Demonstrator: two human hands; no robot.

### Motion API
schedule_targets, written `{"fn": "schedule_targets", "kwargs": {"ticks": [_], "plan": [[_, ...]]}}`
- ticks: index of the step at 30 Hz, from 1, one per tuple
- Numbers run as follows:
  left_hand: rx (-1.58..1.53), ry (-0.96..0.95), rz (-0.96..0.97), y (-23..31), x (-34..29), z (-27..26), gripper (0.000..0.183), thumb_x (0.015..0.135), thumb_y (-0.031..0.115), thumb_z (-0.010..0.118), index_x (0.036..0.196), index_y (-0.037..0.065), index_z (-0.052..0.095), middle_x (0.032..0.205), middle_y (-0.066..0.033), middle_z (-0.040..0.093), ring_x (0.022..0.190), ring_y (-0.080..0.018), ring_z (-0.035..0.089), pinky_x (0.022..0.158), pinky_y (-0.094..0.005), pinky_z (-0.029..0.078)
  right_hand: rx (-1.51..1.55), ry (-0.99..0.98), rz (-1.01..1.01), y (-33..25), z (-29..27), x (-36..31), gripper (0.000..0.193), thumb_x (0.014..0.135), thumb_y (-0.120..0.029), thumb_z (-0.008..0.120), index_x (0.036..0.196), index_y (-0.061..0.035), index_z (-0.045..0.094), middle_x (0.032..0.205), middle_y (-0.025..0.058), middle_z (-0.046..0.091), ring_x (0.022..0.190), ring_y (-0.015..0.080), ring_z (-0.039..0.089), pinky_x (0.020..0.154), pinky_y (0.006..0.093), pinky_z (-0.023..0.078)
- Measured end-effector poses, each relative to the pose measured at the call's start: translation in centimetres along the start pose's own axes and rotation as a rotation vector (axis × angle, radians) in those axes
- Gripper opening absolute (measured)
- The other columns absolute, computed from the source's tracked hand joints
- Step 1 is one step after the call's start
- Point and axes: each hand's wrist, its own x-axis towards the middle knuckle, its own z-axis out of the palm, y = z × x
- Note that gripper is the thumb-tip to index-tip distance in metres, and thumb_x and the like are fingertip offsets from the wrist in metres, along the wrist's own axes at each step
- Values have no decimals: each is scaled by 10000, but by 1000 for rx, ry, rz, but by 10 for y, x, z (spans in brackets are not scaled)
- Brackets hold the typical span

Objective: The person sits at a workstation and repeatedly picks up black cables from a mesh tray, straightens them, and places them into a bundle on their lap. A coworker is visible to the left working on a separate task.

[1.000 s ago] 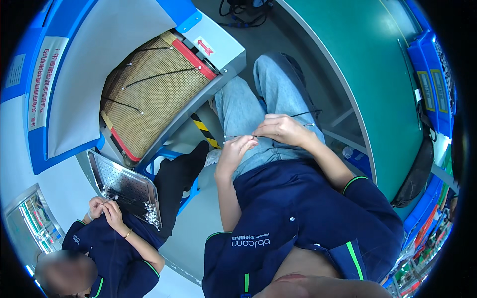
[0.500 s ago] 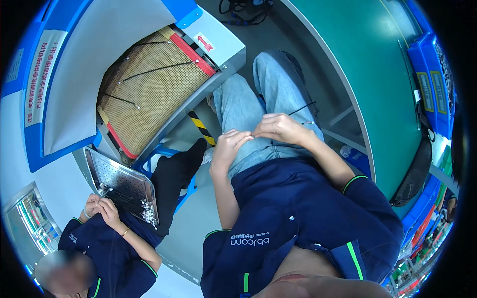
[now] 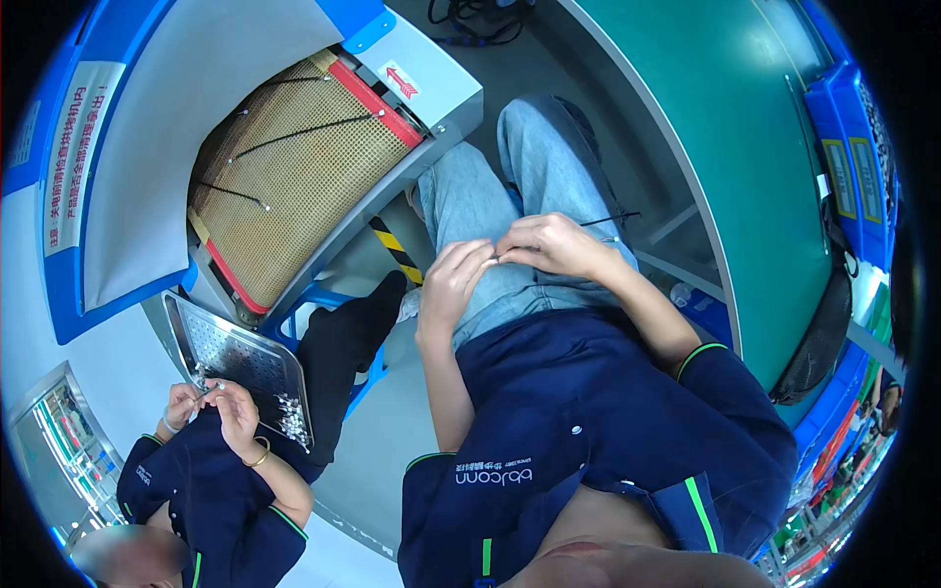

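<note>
Over my lap, my left hand (image 3: 457, 282) and my right hand (image 3: 552, 243) meet, fingertips pinched together on a thin black cable. One stretch of this cable (image 3: 610, 219) sticks out past the back of my right hand, and a small light-coloured tip shows just below it. The part between my fingertips is small and mostly covered by the fingers. On the mesh conveyor belt (image 3: 294, 186) ahead to the left lie several black cables (image 3: 304, 135) with small pale ends.
A green table (image 3: 725, 196) curves along the right, with blue bins (image 3: 851, 167) beyond it. At left, a co-worker's hands (image 3: 221, 407) handle a small piece over a perforated metal tray (image 3: 240, 343) of cables. The conveyor machine's grey housing (image 3: 431, 73) stands ahead.
My hands have shifted slightly, still together, and the protruding cable has swung a little right. The co-worker's hands have moved apart somewhat. The cables on the belt have shifted slightly left in view.
</note>
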Motion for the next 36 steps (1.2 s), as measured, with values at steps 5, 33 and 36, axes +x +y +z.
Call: {"fn": "schedule_targets", "kwargs": {"ticks": [5, 33, 36], "plan": [[-9, 50, -39, 6, -1, 0, 141, 758, 15, 697, 894, 18, 660, 868, -89, 663, 793, -252, 634, 696, -338, 509, 14, 48, 39, -1, 0, 0, 164, 801, -178, 680, 891, -43, 656, 848, 105, 658, 747, 304, 640, 662, 381, 511], [-15, 97, -100, 9, -3, -1, 177, 694, -26, 707, 839, 27, 621, 810, -87, 628, 742, -254, 610, 654, -350, 490, 12, 78, -34, 0, -2, -5, 139, 802, -142, 687, 892, -37, 675, 824, 85, 645, 734, 263, 641, 655, 342, 510], [-13, 91, -73, 9, -2, -1, 173, 706, -17, 706, 852, 29, 626, 813, -86, 631, 747, -254, 613, 655, -351, 491, -1, 60, -42, 1, -2, -5, 156, 802, -141, 687, 923, -43, 672, 831, 84, 645, 752, 265, 647, 674, 343, 517]]}}
